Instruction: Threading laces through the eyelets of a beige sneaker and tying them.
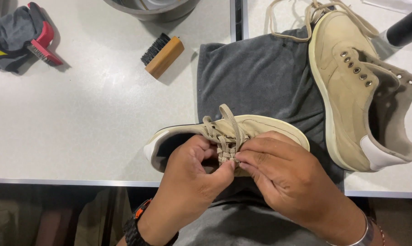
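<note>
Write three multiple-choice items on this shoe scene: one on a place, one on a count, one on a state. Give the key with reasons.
1. Where does the wooden brush lie?
A. on the table, left of the grey towel
B. inside a shoe
C. on the towel

2. How many beige shoes show?
A. one
B. two
C. three

3. How is the far shoe?
A. laced tight
B. eyelets empty, lace loose at its toe
C. wrapped in the towel

Key: 1 A, the brush rests on the bare table beside the towel. 2 B, the near shoe under the left hand and right hand, plus the far one. 3 B, its eyelets are bare and the lace lies loose.
</note>
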